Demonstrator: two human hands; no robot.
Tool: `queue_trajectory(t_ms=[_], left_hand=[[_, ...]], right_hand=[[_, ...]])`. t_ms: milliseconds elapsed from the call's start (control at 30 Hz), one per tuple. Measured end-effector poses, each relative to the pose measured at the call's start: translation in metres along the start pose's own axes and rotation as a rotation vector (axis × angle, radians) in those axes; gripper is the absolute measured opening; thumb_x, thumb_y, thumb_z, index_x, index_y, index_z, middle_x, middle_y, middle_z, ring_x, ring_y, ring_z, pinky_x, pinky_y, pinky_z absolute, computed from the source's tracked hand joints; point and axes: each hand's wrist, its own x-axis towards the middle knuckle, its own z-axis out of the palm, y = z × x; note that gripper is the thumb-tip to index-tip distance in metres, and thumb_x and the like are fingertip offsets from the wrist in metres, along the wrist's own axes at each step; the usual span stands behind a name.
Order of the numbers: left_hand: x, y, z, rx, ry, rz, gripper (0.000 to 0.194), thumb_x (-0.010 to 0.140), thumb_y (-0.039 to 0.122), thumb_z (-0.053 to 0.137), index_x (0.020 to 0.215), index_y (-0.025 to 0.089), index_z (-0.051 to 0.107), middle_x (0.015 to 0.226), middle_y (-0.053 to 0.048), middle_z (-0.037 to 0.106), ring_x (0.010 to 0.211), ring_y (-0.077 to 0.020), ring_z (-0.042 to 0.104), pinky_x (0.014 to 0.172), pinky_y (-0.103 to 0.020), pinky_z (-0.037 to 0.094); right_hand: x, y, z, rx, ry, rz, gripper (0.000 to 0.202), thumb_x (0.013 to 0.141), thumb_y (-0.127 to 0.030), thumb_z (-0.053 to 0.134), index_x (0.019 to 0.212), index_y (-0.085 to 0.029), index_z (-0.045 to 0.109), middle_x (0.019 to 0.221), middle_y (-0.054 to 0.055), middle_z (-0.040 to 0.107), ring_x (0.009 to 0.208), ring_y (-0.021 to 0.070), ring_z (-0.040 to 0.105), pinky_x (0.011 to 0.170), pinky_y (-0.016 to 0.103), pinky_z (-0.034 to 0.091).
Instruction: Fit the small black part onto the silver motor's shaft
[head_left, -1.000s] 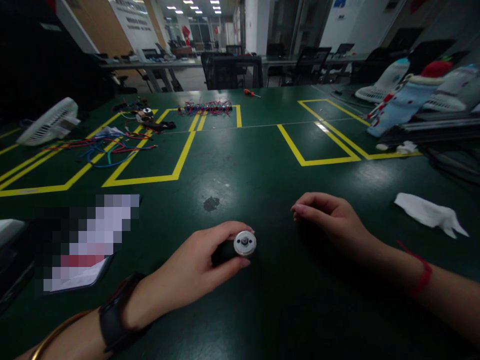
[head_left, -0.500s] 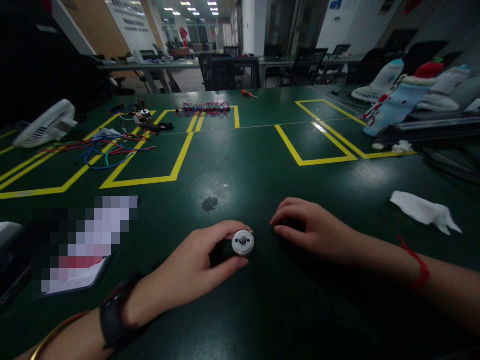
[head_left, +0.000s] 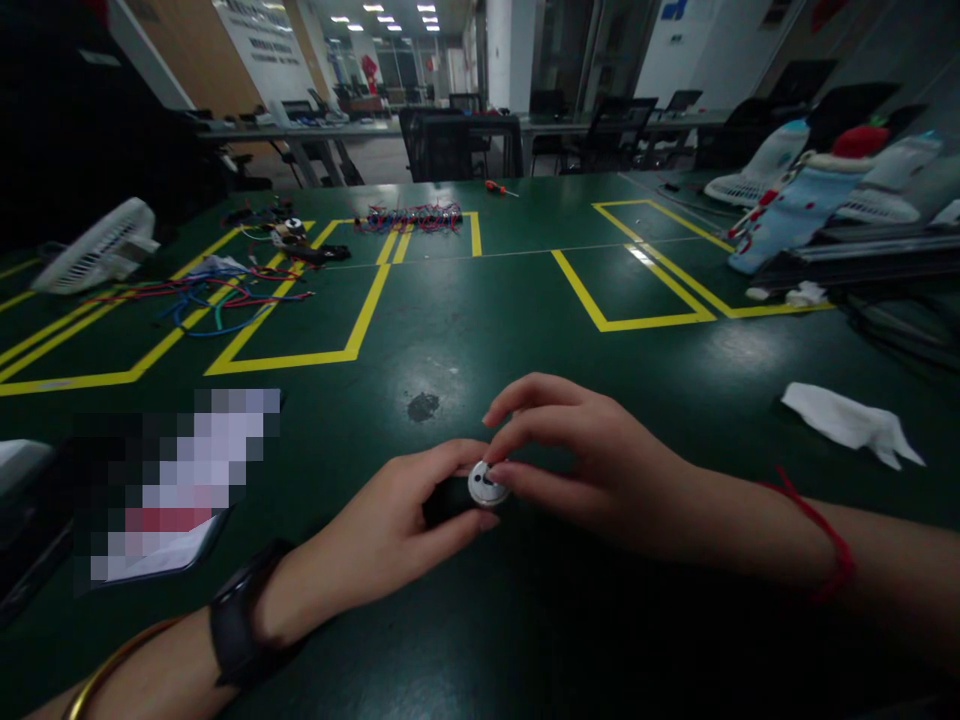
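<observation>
A small round electric motor (head_left: 482, 491) with a silver end face stands upright on the green table, its face turned up. Small dark holes and a central shaft show on that face. My left hand (head_left: 405, 515) is closed around the motor's side, thumb in front and fingers behind. Over the top comes my right hand (head_left: 592, 455), its thumb and index finger pinched at the shaft in the middle of the face. Those fingertips cover the right part of the face. The other fingers of my right hand are loosely bent above.
To the left lies a phone-like slab (head_left: 180, 490), blurred out. Farther off are loose wires (head_left: 225, 295), a white fan (head_left: 101, 250), a wire bundle (head_left: 412, 218) and a screwdriver (head_left: 499, 188). At right lie a white tissue (head_left: 847, 420) and a blue figured bottle (head_left: 795, 205).
My right hand has moved left from the bare table to the motor, and its thumb and index finger now meet at the shaft. My left hand keeps its hold.
</observation>
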Motion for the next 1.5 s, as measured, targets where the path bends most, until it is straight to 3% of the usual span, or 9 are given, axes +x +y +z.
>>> queue_trajectory(t_ms=[133, 233, 333, 600, 767, 933, 1000, 1500], left_hand=[[0.001, 0.003, -0.001, -0.013, 0.000, -0.009, 0.035, 0.089, 0.022, 0.063, 0.123, 0.028, 0.053, 0.116, 0.000, 0.065, 0.101, -0.0191, 0.063, 0.087, -0.030, 0.050], [0.001, 0.004, 0.000, -0.009, -0.009, -0.012, 0.035, 0.089, 0.023, 0.062, 0.123, 0.027, 0.054, 0.118, -0.001, 0.064, 0.104, -0.0204, 0.062, 0.090, -0.032, 0.050], [0.001, 0.004, 0.000, -0.011, -0.015, -0.020, 0.037, 0.089, 0.023, 0.062, 0.125, 0.027, 0.053, 0.121, -0.002, 0.064, 0.107, -0.0208, 0.061, 0.093, -0.034, 0.049], [0.002, 0.004, -0.001, -0.008, -0.021, -0.037, 0.038, 0.089, 0.022, 0.062, 0.126, 0.027, 0.052, 0.122, -0.002, 0.063, 0.108, -0.0211, 0.061, 0.094, -0.035, 0.049], [0.001, 0.004, -0.001, -0.006, -0.016, -0.036, 0.037, 0.090, 0.024, 0.061, 0.125, 0.027, 0.053, 0.122, -0.003, 0.063, 0.109, -0.0218, 0.061, 0.095, -0.035, 0.049], [0.000, 0.003, -0.002, 0.011, -0.018, -0.038, 0.038, 0.089, 0.024, 0.063, 0.126, 0.029, 0.052, 0.121, -0.001, 0.063, 0.108, -0.0200, 0.061, 0.094, -0.032, 0.049], [0.000, 0.004, -0.002, 0.014, -0.020, -0.039, 0.038, 0.089, 0.023, 0.063, 0.126, 0.029, 0.052, 0.122, 0.000, 0.063, 0.109, -0.0195, 0.061, 0.094, -0.032, 0.049], [0.000, 0.003, -0.002, 0.034, -0.020, -0.037, 0.038, 0.090, 0.024, 0.063, 0.125, 0.030, 0.051, 0.122, 0.002, 0.062, 0.109, -0.0170, 0.060, 0.094, -0.028, 0.048]], right_hand=[[-0.015, 0.012, -0.010, 0.025, 0.055, 0.089, 0.005, 0.087, -0.023, 0.066, 0.091, -0.021, 0.069, 0.103, 0.004, 0.063, 0.098, 0.0175, 0.062, 0.087, 0.031, 0.050], [-0.033, 0.028, -0.010, 0.018, -0.077, 0.190, 0.008, 0.087, -0.023, 0.065, 0.094, -0.021, 0.070, 0.107, 0.006, 0.063, 0.098, 0.0189, 0.061, 0.086, 0.034, 0.051], [-0.048, 0.041, -0.004, -0.023, -0.153, 0.200, 0.011, 0.088, -0.027, 0.065, 0.096, -0.021, 0.071, 0.110, 0.008, 0.061, 0.102, 0.0212, 0.060, 0.088, 0.037, 0.051], [-0.053, 0.043, 0.002, -0.041, -0.142, 0.179, 0.014, 0.088, -0.028, 0.064, 0.099, -0.023, 0.070, 0.112, 0.009, 0.060, 0.106, 0.0227, 0.056, 0.090, 0.039, 0.049], [-0.053, 0.042, -0.004, 0.154, -0.034, 0.250, 0.013, 0.087, -0.028, 0.066, 0.098, -0.022, 0.068, 0.106, 0.007, 0.063, 0.101, 0.0209, 0.059, 0.089, 0.037, 0.049], [-0.057, 0.051, -0.011, 0.564, 0.292, 0.576, 0.011, 0.085, -0.033, 0.069, 0.087, -0.022, 0.067, 0.087, 0.002, 0.065, 0.079, 0.0163, 0.061, 0.070, 0.028, 0.049], [-0.058, 0.055, -0.011, 0.712, 0.385, 0.628, 0.011, 0.081, -0.031, 0.073, 0.086, -0.022, 0.068, 0.084, 0.001, 0.066, 0.077, 0.0148, 0.061, 0.070, 0.027, 0.048], [-0.056, 0.054, -0.012, 0.860, 0.413, 0.646, 0.008, 0.077, -0.026, 0.077, 0.082, -0.022, 0.072, 0.079, 0.000, 0.067, 0.074, 0.0119, 0.061, 0.070, 0.024, 0.047]])
